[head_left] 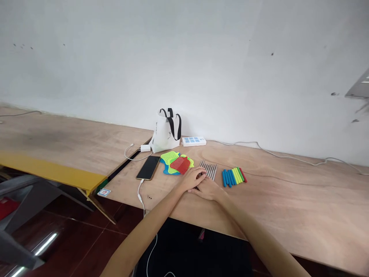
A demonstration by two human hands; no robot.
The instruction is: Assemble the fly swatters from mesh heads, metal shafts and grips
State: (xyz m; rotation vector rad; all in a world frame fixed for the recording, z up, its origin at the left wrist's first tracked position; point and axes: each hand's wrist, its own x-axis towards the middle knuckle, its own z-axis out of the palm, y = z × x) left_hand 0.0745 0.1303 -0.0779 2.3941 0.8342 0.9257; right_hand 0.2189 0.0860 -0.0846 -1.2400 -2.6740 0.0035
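My left hand point(193, 178) rests on the plywood table point(288, 192), partly laid over my right hand point(208, 188). The fingers of both lie flat and loosely stretched, holding nothing. Their tips touch the near end of a row of thin grey metal rods point(210, 169). To the left of the hands lies a pile of mesh swatter heads point(176, 162), red on top of green, yellow and blue. On the right sits a row of short plastic handles point(233, 176), blue, yellow-green, green and red.
A black phone point(148, 167) lies on a white cable, left of the mesh pile. A white tote bag point(166, 131), a charger point(145, 148) and a white power strip point(193, 141) stand by the wall. A second, yellow-edged table point(52, 169) adjoins at left.
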